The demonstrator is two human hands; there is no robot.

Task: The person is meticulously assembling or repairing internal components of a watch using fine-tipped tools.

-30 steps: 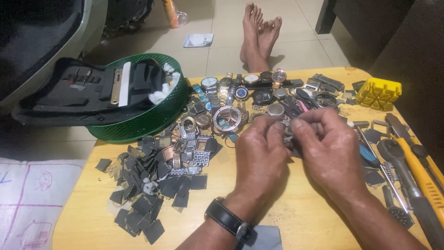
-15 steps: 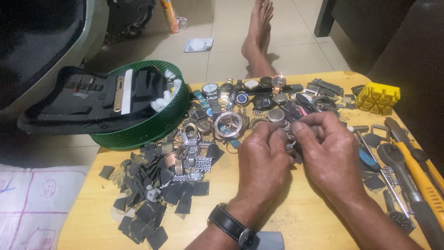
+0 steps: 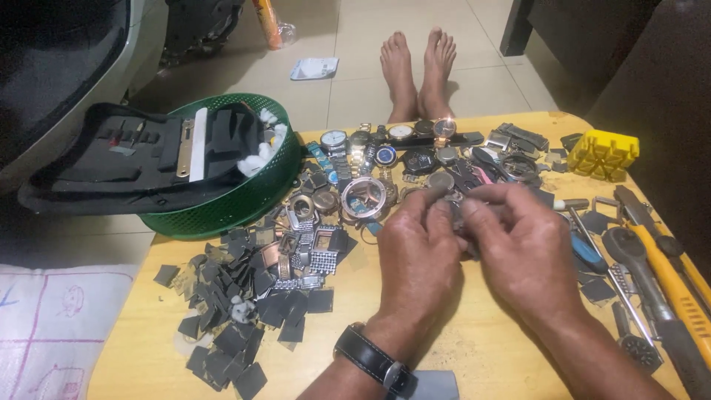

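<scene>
My left hand [image 3: 419, 255] and my right hand [image 3: 523, 248] meet above the middle of a low wooden table [image 3: 481, 348]. Their fingertips pinch a small metal watch part [image 3: 458, 210] between them; most of it is hidden by the fingers. A black wristwatch [image 3: 370, 360] is strapped on my left wrist. Just beyond the hands lies a spread of watch cases and faces [image 3: 385, 159], including a round copper-rimmed case [image 3: 363, 198]. Left of my hands sit metal band links [image 3: 307, 255] and a heap of dark square pieces [image 3: 229, 311].
A green basket [image 3: 244, 200] at the table's left back carries a black tool case [image 3: 141, 155]. Screwdrivers and a yellow-handled tool [image 3: 663, 274] lie along the right edge, near a yellow block [image 3: 603, 154]. Someone's bare feet [image 3: 418, 70] rest on the tiled floor beyond.
Both hands stay together over the same spot, with the fingers shifting slightly on the small part. The view has tilted a little.
</scene>
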